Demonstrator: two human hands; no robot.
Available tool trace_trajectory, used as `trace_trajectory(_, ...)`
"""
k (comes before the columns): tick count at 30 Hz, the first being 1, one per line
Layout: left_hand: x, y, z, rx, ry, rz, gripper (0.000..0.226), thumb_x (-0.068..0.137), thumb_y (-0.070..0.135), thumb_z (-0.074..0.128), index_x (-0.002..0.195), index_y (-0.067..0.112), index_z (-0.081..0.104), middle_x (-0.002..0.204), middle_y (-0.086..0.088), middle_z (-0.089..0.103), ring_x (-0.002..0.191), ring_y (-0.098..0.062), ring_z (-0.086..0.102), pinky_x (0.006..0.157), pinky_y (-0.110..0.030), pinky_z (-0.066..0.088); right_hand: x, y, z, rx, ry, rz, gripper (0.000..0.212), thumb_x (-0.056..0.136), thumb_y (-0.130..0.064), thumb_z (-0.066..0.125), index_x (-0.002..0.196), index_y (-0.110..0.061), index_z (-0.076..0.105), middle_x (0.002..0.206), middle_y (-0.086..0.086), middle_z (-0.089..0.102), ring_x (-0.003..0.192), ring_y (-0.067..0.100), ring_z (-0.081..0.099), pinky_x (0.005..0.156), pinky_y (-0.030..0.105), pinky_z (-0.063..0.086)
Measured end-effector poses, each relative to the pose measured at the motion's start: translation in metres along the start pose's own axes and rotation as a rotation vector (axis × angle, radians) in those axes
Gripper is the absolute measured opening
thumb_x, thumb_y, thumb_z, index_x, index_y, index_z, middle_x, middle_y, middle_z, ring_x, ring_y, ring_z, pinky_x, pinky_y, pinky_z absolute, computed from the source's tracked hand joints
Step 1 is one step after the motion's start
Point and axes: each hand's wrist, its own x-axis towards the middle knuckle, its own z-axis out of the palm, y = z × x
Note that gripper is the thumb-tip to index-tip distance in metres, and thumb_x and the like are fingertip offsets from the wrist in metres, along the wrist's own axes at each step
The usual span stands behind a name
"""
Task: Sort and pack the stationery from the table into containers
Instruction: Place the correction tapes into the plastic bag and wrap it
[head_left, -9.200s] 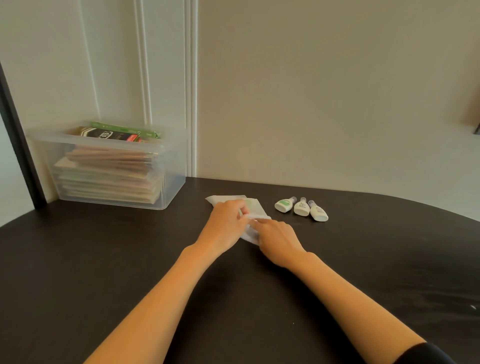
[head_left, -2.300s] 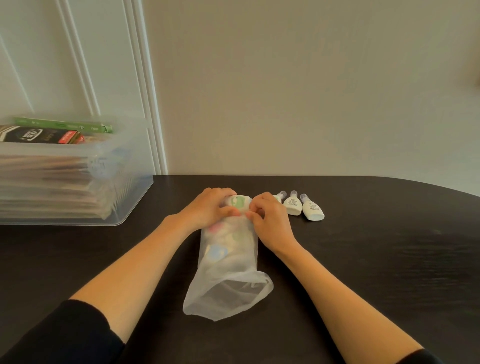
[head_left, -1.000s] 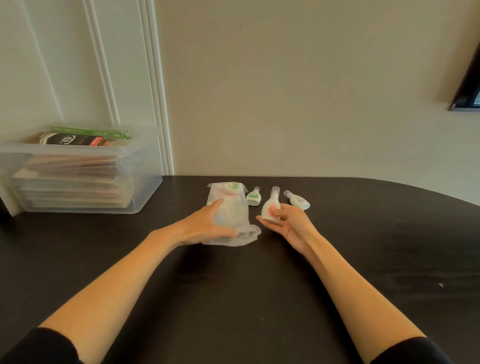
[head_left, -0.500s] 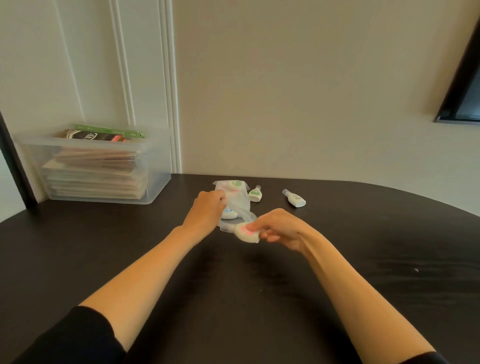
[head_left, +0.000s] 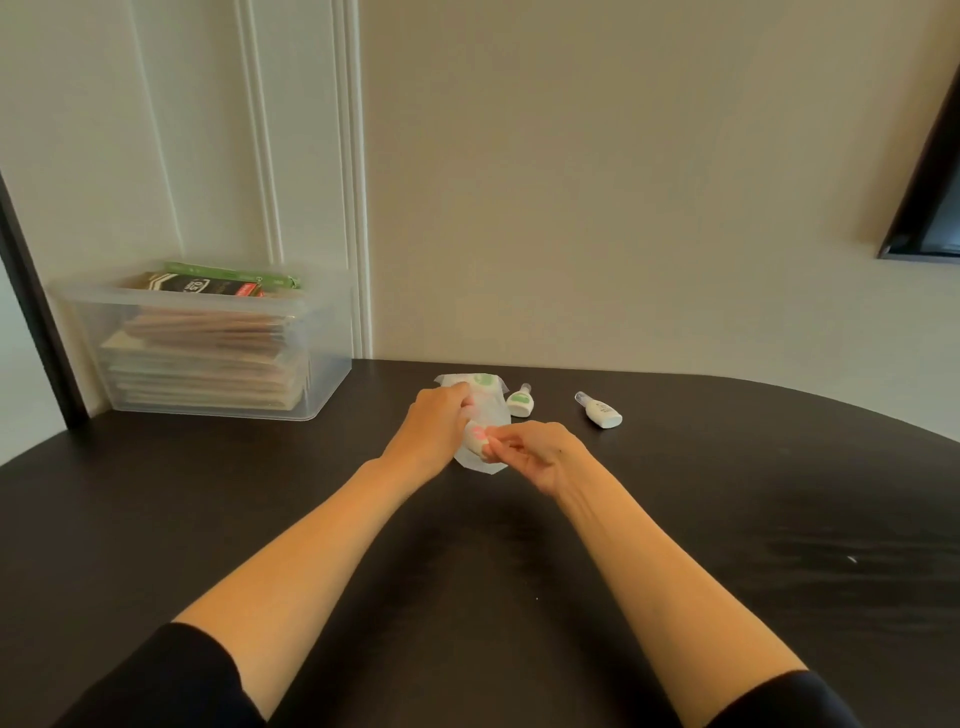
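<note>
My left grip (head_left: 434, 423) is curled round the far part of a cloudy plastic bag (head_left: 492, 410). Its fingers are tucked behind the back of the hand, so I cannot see how they lie on the plastic. My right grip (head_left: 540, 454) pinches a small white bottle with a pink mark (head_left: 476, 440) at the near end of the bag. I cannot tell if the fingertips touch the bottle itself or hold it through the plastic, nor how much of it is inside. Pale shapes show through the bag, one with a green patch near its far end, but they are too blurred to count.

The bag lies on the dark surface (head_left: 727, 519) close to its far edge, about midway along. Just right of it lies a green-labelled bottle (head_left: 521, 404), and further right, apart from it, a plain white bottle (head_left: 600, 413); those 2 lie loose.

A clear bin (head_left: 327, 358) sits in the far left corner against the wall, holding stacked flat packets (head_left: 208, 358) with boxes (head_left: 208, 285) on top. Their print is unreadable.

Bare surface shows to the right of the bottles up to the curved right edge, and between my forearms. My dark sleeves (head_left: 171, 680) are cut off at the bottom.
</note>
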Motion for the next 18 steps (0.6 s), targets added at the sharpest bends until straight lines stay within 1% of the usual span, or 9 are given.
trace_trajectory(3, 0.001, -0.003, 0.0, 0.004, 0.006, -0.02, 0.018, 0.096, 0.012, 0.042, 0.096, 0.001, 0.056, 0.096, -0.013, 0.057, 0.087, -0.025, 0.053, 0.073, -0.031, 0.042, 0.012, -0.003, 0.006, 0.076, 0.059, -0.018, 0.049, 0.083, 0.011, 0.058, 0.129, 0.004, 0.045, 0.098, 0.02, 0.06, 0.062, 0.02, 0.064, 0.039, 0.017, 0.048)
trace_trajectory(5, 0.001, -0.008, 0.0, 0.065, -0.003, -0.081, 0.02, 0.096, 0.013, 0.042, 0.1, 0.001, 0.057, 0.098, -0.012, 0.058, 0.091, -0.028, 0.056, 0.072, -0.031, 0.042, 0.021, -0.005, 0.012, 0.059, 0.093, -0.018, 0.051, 0.082, 0.011, 0.058, 0.131, 0.003, 0.044, 0.106, 0.021, 0.059, 0.067, 0.02, 0.065, 0.042, 0.018, 0.051)
trace_trajectory(8, 0.004, -0.018, -0.001, 0.102, -0.01, -0.152, 0.022, 0.097, 0.015, 0.037, 0.098, 0.003, 0.057, 0.101, -0.015, 0.061, 0.093, -0.031, 0.058, 0.071, -0.032, 0.041, 0.029, -0.007, 0.018, 0.028, 0.05, 0.03, 0.046, 0.084, 0.01, 0.057, 0.129, 0.004, 0.045, 0.094, 0.017, 0.058, 0.074, 0.02, 0.062, 0.063, 0.022, 0.055)
trace_trajectory(9, 0.006, -0.019, -0.001, 0.08, 0.002, -0.155, 0.022, 0.097, 0.014, 0.037, 0.098, 0.003, 0.056, 0.101, -0.015, 0.061, 0.093, -0.032, 0.058, 0.071, -0.033, 0.042, 0.032, -0.008, 0.02, 0.023, 0.045, 0.036, 0.046, 0.084, 0.01, 0.057, 0.128, 0.004, 0.045, 0.09, 0.016, 0.057, 0.073, 0.019, 0.061, 0.065, 0.023, 0.054)
trace_trajectory(11, 0.009, -0.016, 0.001, 0.029, 0.04, -0.14, 0.021, 0.097, 0.014, 0.037, 0.098, 0.003, 0.055, 0.1, -0.015, 0.06, 0.092, -0.032, 0.056, 0.069, -0.032, 0.04, 0.037, -0.009, 0.023, 0.013, 0.075, 0.026, 0.052, 0.082, 0.01, 0.06, 0.13, 0.002, 0.042, 0.087, 0.014, 0.057, 0.075, 0.019, 0.062, 0.06, 0.023, 0.056)
trace_trajectory(14, 0.015, -0.013, 0.006, -0.049, 0.018, -0.094, 0.019, 0.096, 0.013, 0.037, 0.083, 0.009, 0.05, 0.094, -0.013, 0.057, 0.087, -0.029, 0.055, 0.068, -0.032, 0.04, 0.049, -0.011, 0.029, -0.003, 0.179, -0.033, 0.058, 0.077, 0.008, 0.064, 0.129, 0.002, 0.039, 0.099, 0.016, 0.058, 0.098, 0.026, 0.064, 0.085, 0.032, 0.054)
trace_trajectory(15, 0.016, -0.014, 0.009, -0.092, -0.016, -0.076, 0.023, 0.096, 0.013, 0.037, 0.075, 0.011, 0.046, 0.09, -0.012, 0.056, 0.083, -0.026, 0.054, 0.067, -0.031, 0.04, 0.053, -0.012, 0.028, 0.011, 0.208, -0.059, 0.052, 0.078, 0.009, 0.062, 0.125, 0.002, 0.041, 0.096, 0.016, 0.057, 0.094, 0.024, 0.065, 0.085, 0.031, 0.054)
trace_trajectory(16, 0.018, -0.016, 0.01, -0.139, -0.057, -0.058, 0.029, 0.096, 0.013, 0.037, 0.068, 0.014, 0.043, 0.084, -0.009, 0.054, 0.076, -0.021, 0.052, 0.065, -0.028, 0.04, 0.056, -0.013, 0.025, 0.041, 0.214, -0.099, 0.039, 0.081, 0.01, 0.058, 0.116, 0.003, 0.045, 0.088, 0.015, 0.056, 0.081, 0.02, 0.067, 0.075, 0.024, 0.056)
trace_trajectory(18, 0.017, -0.019, 0.012, -0.247, -0.126, -0.043, 0.037, 0.097, 0.013, 0.038, 0.061, 0.021, 0.04, 0.073, 0.001, 0.048, 0.066, -0.009, 0.046, 0.058, -0.016, 0.036, 0.057, -0.013, 0.023, 0.093, 0.196, -0.139, 0.012, 0.086, 0.012, 0.048, 0.092, 0.001, 0.046, 0.074, 0.009, 0.048, 0.058, 0.016, 0.057, 0.049, 0.016, 0.051)
